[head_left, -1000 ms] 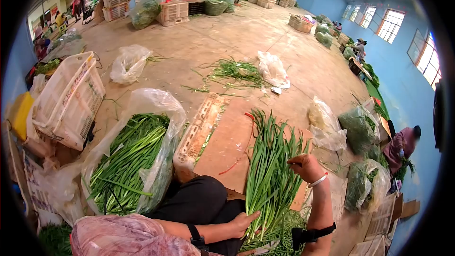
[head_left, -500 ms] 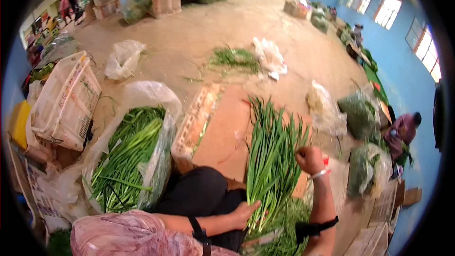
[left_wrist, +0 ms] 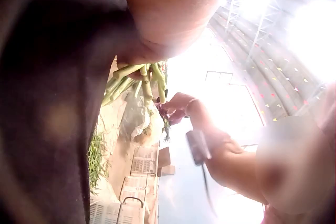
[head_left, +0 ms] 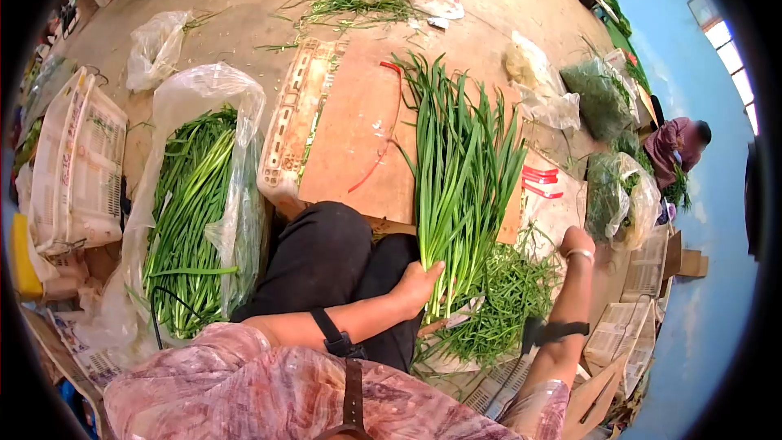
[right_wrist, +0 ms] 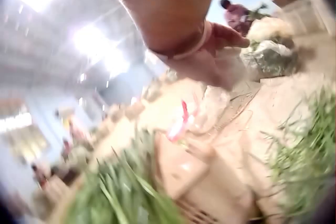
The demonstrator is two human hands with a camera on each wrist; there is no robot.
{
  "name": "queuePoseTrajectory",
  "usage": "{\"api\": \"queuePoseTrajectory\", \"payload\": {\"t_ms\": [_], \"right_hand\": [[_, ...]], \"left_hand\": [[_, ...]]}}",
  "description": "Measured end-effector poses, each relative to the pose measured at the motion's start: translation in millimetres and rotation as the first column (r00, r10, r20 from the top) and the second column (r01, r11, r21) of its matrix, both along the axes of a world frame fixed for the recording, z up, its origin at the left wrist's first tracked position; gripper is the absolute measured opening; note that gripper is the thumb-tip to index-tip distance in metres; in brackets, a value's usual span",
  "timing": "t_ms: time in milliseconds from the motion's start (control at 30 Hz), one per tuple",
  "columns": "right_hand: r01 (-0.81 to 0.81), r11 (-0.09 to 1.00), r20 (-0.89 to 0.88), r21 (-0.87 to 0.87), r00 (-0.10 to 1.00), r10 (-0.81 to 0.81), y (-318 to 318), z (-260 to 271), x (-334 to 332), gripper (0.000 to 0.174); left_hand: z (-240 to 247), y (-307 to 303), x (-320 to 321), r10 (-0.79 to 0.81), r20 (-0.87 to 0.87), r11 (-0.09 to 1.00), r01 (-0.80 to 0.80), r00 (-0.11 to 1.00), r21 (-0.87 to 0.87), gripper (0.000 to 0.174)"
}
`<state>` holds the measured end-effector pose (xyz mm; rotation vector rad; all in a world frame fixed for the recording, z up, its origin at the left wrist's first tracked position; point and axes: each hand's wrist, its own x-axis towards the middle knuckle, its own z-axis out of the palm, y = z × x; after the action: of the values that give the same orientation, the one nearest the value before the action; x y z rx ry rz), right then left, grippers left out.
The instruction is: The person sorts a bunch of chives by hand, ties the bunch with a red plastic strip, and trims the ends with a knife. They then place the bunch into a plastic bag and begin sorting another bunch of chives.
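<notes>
A thick bunch of green garlic, flat dark leaves above pale stalks, lies across a brown board. My left hand grips it around the lower stalks near my knee; in the left wrist view pale stalks stick out below that hand. My right hand is off to the right of the bunch, beside a pale surface where several red strips lie. In the right wrist view this hand is blurred above a red strip, and I cannot tell how its fingers are bent.
A clear plastic bag full of the same greens stands left of my legs. Loose trimmings pile up below the board. White crates stand at far left, stuffed bags at right near a person in pink.
The view has tilted down. My right hand has left the leaves and moved right and toward my body, uncovering the red strips. My left hand keeps its hold on the green garlic.
</notes>
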<state>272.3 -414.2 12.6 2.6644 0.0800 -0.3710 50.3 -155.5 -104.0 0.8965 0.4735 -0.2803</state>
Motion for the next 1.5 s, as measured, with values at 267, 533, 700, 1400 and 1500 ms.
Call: {"api": "queuePoseTrajectory", "payload": {"t_ms": [267,533,700,1400,1500], "right_hand": [[-0.451,0.640,0.531,0.622,0.844,0.079,146.7,45.8,-7.9,0.018],[-0.550,0.450,0.290,0.704,0.801,0.524,323.8,-12.7,-5.2,0.014],[-0.421,0.634,0.155,0.649,0.889,0.431,356.1,-53.9,4.6,0.018],[-0.477,0.289,0.410,0.830,0.873,0.264,351.7,-42.6,9.0,0.011],[-0.355,0.123,0.332,0.927,0.927,0.175,347.3,-28.8,33.7,0.012]], "left_hand": [[30.0,9.0,1.5,-0.013,-0.056,0.991,0.006,0.998,-0.134,0.023],[32.5,5.3,2.7,0.032,-0.108,0.996,-0.041,0.994,-0.080,0.021],[32.8,7.8,-0.6,0.121,-0.069,0.967,-0.134,0.990,-0.218,0.018],[17.9,4.3,-4.3,0.044,-0.177,0.995,-0.060,0.983,-0.085,0.017],[22.3,3.1,-3.7,0.108,-0.068,0.988,-0.115,0.992,-0.104,0.022]]}}
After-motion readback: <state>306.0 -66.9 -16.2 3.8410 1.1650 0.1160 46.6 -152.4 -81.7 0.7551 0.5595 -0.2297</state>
